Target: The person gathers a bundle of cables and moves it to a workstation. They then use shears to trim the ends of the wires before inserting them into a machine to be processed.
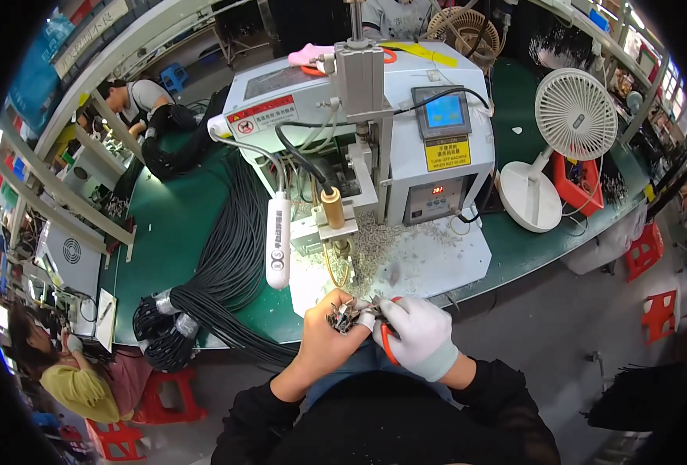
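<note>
Cable ends (343, 317) half-hidden, pinched in left hand (324, 335); right hand (419, 333) grips part-covered orange-handled tool (388, 345).

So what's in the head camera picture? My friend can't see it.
A person's left hand clutches small metallic pieces while the gloved right hand grips an orange-handled tool. Beyond stands a pale machine; black cables lie leftward on a green table.
</note>
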Demonstrator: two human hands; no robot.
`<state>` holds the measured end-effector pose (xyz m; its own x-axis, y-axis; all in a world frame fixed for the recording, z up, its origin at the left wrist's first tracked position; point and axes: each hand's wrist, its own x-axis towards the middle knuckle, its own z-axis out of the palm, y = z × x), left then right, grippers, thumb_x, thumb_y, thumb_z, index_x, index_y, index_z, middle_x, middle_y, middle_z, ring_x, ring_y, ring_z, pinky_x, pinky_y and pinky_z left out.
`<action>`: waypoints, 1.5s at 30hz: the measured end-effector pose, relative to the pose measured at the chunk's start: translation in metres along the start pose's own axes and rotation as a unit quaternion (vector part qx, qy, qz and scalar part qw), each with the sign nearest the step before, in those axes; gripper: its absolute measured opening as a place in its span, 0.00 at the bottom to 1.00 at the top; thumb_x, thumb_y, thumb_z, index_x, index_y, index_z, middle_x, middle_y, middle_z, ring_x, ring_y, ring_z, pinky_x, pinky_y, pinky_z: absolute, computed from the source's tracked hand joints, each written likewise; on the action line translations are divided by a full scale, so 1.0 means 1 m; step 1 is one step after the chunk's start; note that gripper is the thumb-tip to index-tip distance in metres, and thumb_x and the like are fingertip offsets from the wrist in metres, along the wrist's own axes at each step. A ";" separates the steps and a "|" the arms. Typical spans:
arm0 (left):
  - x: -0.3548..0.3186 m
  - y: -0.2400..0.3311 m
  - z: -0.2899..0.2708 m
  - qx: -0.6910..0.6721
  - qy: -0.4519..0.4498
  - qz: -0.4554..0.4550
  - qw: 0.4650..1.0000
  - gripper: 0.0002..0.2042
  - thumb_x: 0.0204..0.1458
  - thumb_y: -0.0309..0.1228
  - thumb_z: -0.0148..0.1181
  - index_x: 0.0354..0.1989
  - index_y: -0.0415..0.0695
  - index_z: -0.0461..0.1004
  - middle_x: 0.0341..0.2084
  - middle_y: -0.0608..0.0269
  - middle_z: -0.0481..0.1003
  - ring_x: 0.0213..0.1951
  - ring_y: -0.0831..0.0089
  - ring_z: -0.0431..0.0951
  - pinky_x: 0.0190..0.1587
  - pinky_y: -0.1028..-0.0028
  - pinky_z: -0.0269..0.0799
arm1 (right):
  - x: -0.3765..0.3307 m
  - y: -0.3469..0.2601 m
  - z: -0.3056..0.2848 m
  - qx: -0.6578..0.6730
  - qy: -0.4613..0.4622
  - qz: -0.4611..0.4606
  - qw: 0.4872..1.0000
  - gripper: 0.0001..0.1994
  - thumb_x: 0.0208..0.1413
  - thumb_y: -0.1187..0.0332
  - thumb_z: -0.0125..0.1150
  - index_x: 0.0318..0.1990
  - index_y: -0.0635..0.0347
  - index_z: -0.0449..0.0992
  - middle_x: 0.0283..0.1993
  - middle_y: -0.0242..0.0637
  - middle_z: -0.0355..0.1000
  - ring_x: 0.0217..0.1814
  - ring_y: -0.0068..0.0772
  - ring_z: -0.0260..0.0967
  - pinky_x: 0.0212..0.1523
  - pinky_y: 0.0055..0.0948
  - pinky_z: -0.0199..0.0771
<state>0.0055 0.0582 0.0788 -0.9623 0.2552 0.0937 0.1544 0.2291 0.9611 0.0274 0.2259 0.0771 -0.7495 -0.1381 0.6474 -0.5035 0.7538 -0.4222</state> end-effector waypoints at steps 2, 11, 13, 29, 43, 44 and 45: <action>-0.003 -0.001 -0.001 -0.002 0.002 -0.006 1.000 0.08 0.46 0.22 0.64 0.31 0.37 0.70 0.23 0.71 0.72 0.26 0.88 0.68 0.29 0.83 0.67 | -0.007 -0.004 -0.003 0.004 -0.033 0.007 0.999 0.07 0.46 0.72 0.64 0.33 0.61 0.75 0.18 0.38 0.66 0.16 0.37 0.67 0.19 0.30 0.65; -0.002 0.002 -0.005 -0.099 -0.027 -0.045 0.994 0.08 0.46 0.21 0.65 0.31 0.36 0.71 0.24 0.71 0.73 0.28 0.87 0.69 0.31 0.83 0.68 | -0.010 -0.009 -0.013 0.190 -0.116 0.092 0.971 0.06 0.47 0.73 0.63 0.33 0.64 0.74 0.16 0.35 0.66 0.15 0.30 0.66 0.18 0.25 0.65; -0.003 0.003 -0.007 -0.136 -0.032 -0.072 0.988 0.08 0.46 0.21 0.65 0.31 0.36 0.71 0.24 0.71 0.73 0.28 0.87 0.69 0.31 0.83 0.67 | -0.007 -0.010 -0.017 0.234 -0.143 0.124 0.954 0.06 0.48 0.73 0.62 0.33 0.64 0.74 0.15 0.34 0.67 0.14 0.27 0.66 0.18 0.24 0.65; -0.005 0.013 -0.010 -0.108 -0.038 -0.086 0.990 0.09 0.43 0.21 0.66 0.30 0.35 0.71 0.23 0.70 0.74 0.27 0.87 0.70 0.29 0.84 0.68 | 0.000 -0.017 -0.029 0.485 -0.280 0.390 0.731 0.08 0.57 0.70 0.56 0.35 0.66 0.75 0.19 0.27 0.68 0.17 0.14 0.64 0.19 0.17 0.65; 0.004 -0.001 0.000 -0.027 -0.065 -0.159 0.985 0.08 0.43 0.22 0.66 0.30 0.35 0.73 0.21 0.71 0.74 0.25 0.88 0.71 0.28 0.84 0.68 | -0.031 -0.001 0.003 0.072 -0.096 0.107 0.987 0.05 0.47 0.74 0.62 0.31 0.63 0.74 0.19 0.40 0.67 0.17 0.34 0.66 0.22 0.26 0.65; 0.005 -0.001 -0.001 -0.026 -0.066 -0.161 0.984 0.08 0.43 0.22 0.66 0.30 0.35 0.73 0.21 0.71 0.74 0.25 0.88 0.71 0.28 0.84 0.68 | -0.031 0.000 0.002 0.140 -0.128 0.144 0.971 0.05 0.47 0.73 0.62 0.31 0.63 0.74 0.19 0.40 0.67 0.17 0.35 0.66 0.22 0.26 0.65; 0.005 -0.002 -0.002 -0.048 -0.078 -0.177 0.980 0.08 0.43 0.22 0.66 0.30 0.35 0.73 0.21 0.71 0.74 0.25 0.88 0.70 0.28 0.84 0.68 | -0.032 0.000 0.000 0.206 -0.158 0.181 0.949 0.05 0.47 0.73 0.62 0.31 0.63 0.74 0.19 0.39 0.67 0.17 0.36 0.66 0.22 0.26 0.66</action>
<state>0.0001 0.0569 0.0778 -0.9043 0.3184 -0.2843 -0.2124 0.2421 0.9467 0.0512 0.2302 0.0565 -0.9638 -0.1541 0.2177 -0.2657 0.4828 -0.8344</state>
